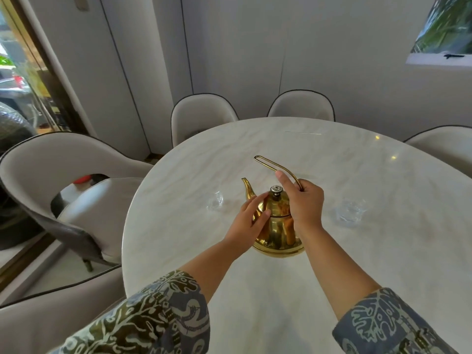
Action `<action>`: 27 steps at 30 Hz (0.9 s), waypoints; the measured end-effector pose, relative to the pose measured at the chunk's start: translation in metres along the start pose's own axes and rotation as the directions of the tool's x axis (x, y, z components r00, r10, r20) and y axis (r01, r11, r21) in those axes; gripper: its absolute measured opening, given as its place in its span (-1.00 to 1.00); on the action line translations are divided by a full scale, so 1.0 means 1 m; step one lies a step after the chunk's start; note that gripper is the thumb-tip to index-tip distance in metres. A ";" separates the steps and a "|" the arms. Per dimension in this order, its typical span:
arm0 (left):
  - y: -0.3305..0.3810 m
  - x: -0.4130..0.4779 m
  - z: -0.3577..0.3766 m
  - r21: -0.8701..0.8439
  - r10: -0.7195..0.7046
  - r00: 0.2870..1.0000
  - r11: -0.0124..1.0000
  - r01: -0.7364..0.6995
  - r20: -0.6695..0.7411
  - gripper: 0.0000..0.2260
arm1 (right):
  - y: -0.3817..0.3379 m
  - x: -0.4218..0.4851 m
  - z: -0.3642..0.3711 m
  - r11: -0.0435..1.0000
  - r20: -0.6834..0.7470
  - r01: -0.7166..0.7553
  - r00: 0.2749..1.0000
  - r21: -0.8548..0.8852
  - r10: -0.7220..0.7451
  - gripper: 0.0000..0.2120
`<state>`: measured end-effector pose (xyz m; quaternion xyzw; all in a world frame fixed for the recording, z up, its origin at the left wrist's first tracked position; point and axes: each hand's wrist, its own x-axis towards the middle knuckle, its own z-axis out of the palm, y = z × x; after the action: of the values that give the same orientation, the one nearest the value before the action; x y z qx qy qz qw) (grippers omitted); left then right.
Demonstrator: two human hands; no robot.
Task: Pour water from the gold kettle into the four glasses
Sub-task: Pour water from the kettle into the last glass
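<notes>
We hold the gold kettle point(277, 233) with both hands at the middle of the round marble desk point(332, 251).

Our right hand point(302, 200) is clenched around the thin wire handle point(270, 166), which tilts away to the far left, while our left hand point(249, 221) lies flat against the kettle's left side, just below the spout point(247, 187). The kettle stands upright on the desk. We see one clear glass point(215, 200) just left of it and another glass point(350, 210) to its right, both blurred.
</notes>
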<state>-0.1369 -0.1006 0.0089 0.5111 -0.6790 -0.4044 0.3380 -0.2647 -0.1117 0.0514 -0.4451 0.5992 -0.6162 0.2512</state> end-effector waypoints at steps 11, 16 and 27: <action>-0.027 0.017 -0.057 -0.007 -0.003 0.999 1.000 0.003 0.039 -0.58 | -0.012 0.004 0.059 1.000 0.034 -0.005 0.999 -0.023 0.006 -0.42; -0.042 0.028 -0.072 -0.059 -0.034 0.997 0.998 0.038 0.066 -0.60 | -0.013 0.012 0.087 0.996 0.051 -0.014 0.999 -0.086 0.019 -0.42; -0.075 0.042 -0.092 -0.148 -0.103 0.987 0.982 0.121 0.125 -0.59 | -0.009 0.024 0.135 0.966 0.118 -0.041 0.990 -0.256 0.073 -0.42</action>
<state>-0.0353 -0.1711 -0.0149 0.4964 -0.6341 -0.5035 0.3132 -0.1598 -0.2002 0.0511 -0.4942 0.6683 -0.4980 0.2474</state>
